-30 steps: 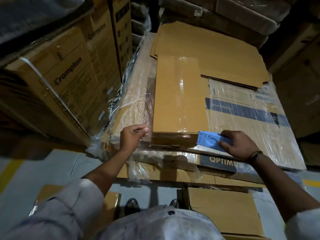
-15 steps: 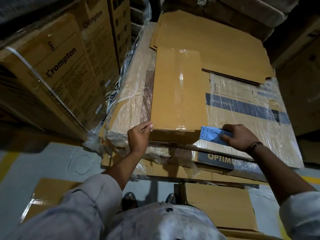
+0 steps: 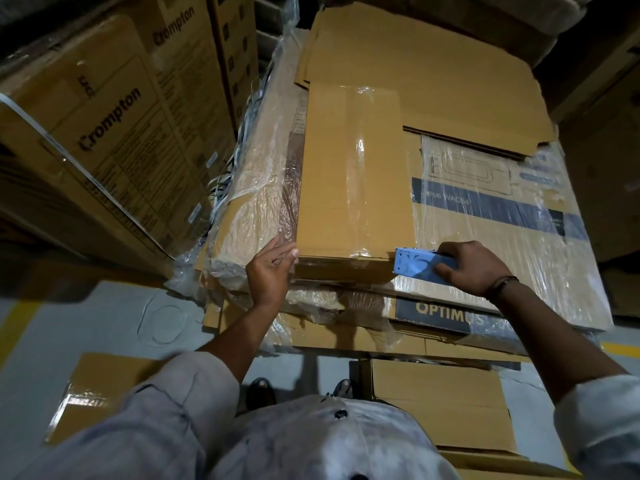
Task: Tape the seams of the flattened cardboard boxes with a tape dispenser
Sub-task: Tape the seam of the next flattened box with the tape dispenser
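Observation:
A flattened brown cardboard box (image 3: 332, 174) lies on top of a plastic-wrapped stack, with a strip of clear tape (image 3: 360, 168) running down its middle seam. My left hand (image 3: 272, 270) rests with straight fingers against the box's near left corner. My right hand (image 3: 472, 268) grips a blue tape dispenser (image 3: 414, 263) at the box's near right corner, its head at the front edge. More flattened boxes (image 3: 433, 74) lie behind it.
Tall Crompton cartons (image 3: 114, 126) lean at the left. The wrapped stack carries an OPTIMUS label (image 3: 446, 315) on its front. Taped flat boxes lie on the grey floor at the lower left (image 3: 100, 386) and lower right (image 3: 436, 400), near my feet.
My left hand moved right from the plastic wrap onto the box's near left corner. The right hand and dispenser stayed at the near right corner while the view shifted closer.

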